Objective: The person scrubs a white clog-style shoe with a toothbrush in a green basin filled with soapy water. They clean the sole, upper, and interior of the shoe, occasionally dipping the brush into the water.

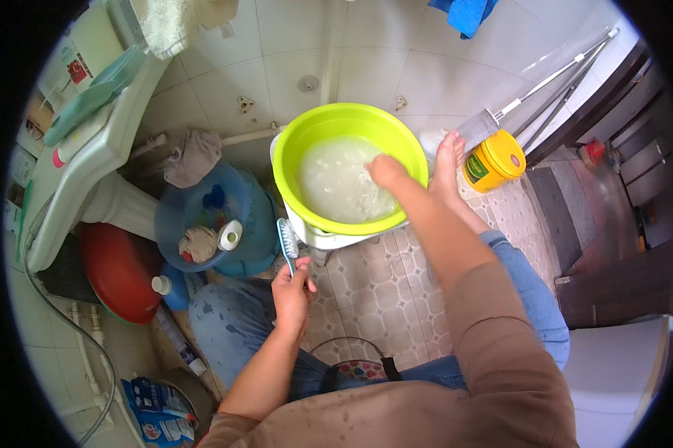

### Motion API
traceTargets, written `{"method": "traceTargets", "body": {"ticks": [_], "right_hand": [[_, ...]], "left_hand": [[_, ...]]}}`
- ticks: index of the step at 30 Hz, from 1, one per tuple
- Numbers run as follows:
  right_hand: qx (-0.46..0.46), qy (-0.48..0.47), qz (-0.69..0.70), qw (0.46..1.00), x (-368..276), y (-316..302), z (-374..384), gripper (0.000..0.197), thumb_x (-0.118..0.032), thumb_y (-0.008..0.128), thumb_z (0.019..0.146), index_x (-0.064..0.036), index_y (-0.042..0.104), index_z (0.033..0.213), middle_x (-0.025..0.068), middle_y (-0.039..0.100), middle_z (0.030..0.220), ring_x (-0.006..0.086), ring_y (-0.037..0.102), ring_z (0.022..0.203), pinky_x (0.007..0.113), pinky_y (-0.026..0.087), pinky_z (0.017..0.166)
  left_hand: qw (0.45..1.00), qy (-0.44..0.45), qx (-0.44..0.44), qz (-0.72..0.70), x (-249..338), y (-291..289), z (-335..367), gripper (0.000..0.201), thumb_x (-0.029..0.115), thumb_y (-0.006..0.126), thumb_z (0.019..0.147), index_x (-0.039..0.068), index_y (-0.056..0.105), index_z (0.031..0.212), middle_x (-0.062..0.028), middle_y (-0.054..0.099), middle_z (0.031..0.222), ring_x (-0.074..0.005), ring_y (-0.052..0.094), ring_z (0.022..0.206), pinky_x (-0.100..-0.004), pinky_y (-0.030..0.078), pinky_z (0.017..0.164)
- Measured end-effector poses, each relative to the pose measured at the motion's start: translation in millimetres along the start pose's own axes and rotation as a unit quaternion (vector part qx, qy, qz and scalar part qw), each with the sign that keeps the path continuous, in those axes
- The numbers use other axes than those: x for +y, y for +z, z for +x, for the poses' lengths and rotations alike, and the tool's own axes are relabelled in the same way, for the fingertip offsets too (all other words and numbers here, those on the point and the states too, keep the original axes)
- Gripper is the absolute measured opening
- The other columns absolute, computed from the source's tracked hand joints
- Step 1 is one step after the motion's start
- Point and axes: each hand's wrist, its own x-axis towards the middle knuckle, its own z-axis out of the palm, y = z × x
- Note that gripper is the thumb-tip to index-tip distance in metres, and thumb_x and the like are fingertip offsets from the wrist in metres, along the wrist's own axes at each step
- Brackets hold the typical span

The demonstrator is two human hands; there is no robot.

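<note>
A lime-green basin [288, 196] of cloudy, sudsy water [340, 179] stands on a white support [321, 237] against the tiled wall. Over the right side of the water, my right hand [387, 172] dips down; its fingers are hidden by the hand itself and the splashing water, so I cannot see whether it holds anything. My left hand [292, 293] is closed round the handle of a light-blue scrub brush [287, 240]. White bristles point up beside the basin's lower left edge, apart from it.
Left of the basin, a translucent blue tub [174, 200] holds cloths and a white-capped bottle. A red basin [120, 272] leans under the white sink [120, 142]. To the right are my bare foot [447, 166], a yellow bucket [493, 162] and a mop [477, 128].
</note>
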Motion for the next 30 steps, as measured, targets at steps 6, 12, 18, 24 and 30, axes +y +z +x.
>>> {"method": "traceTargets", "body": {"ticks": [6,12,18,24,30], "right_hand": [[-0.040,-0.120,-0.196,0.972,46.1,-104.6,-13.4,0.029,-0.029,0.057,0.081,-0.0037,0.068,0.087,0.0172,0.065,0.090,0.0344,0.062,0.087,0.043,0.048,0.077],[-0.096,-0.072,-0.437,0.892,43.6,-125.0,-37.6,0.026,-0.024,0.059,0.078,-0.0026,0.068,0.091,0.0137,0.066,0.096,0.0288,0.062,0.092,0.041,0.046,0.083],[-0.290,0.130,-0.671,0.670,76.2,-84.5,42.7,0.031,-0.023,0.051,0.082,-0.0057,0.063,0.104,0.0061,0.065,0.103,0.0204,0.063,0.091,0.036,0.047,0.077],[-0.322,0.209,-0.642,0.664,88.2,-92.8,54.4,0.028,-0.027,0.052,0.081,-0.0131,0.065,0.101,0.0011,0.064,0.105,0.0162,0.062,0.092,0.030,0.047,0.073],[-0.208,0.173,-0.408,0.872,49.8,-142.0,16.2,0.021,-0.027,0.050,0.081,-0.0127,0.063,0.088,0.0031,0.062,0.089,0.0179,0.059,0.075,0.033,0.046,0.064]], "left_hand": [[1.000,-0.004,-0.014,0.001,-6.9,8.6,-7.1,0.015,0.012,0.050,0.090,0.004,0.058,0.100,-0.0017,0.051,0.054,-0.0041,0.032,0.037,-0.0201,0.021,0.036],[1.000,0.007,0.003,0.005,-13.8,4.5,4.6,0.015,0.011,0.048,0.089,0.004,0.057,0.100,-0.0016,0.050,0.054,-0.0039,0.029,0.036,-0.0204,0.020,0.035],[0.999,-0.030,-0.003,-0.028,-12.9,0.7,10.8,0.017,0.009,0.047,0.088,0.004,0.056,0.102,-0.0013,0.050,0.056,-0.0044,0.027,0.035,-0.0206,0.019,0.034],[0.997,-0.059,-0.008,-0.050,-7.9,-7.1,7.8,0.019,0.011,0.048,0.088,0.002,0.055,0.103,-0.0013,0.050,0.057,-0.0050,0.028,0.036,-0.0212,0.020,0.034],[0.996,-0.087,-0.004,-0.032,0.6,-4.3,2.8,0.019,0.011,0.049,0.088,0.002,0.056,0.103,0.0005,0.047,0.057,-0.0055,0.028,0.039,-0.0205,0.020,0.036]]}}
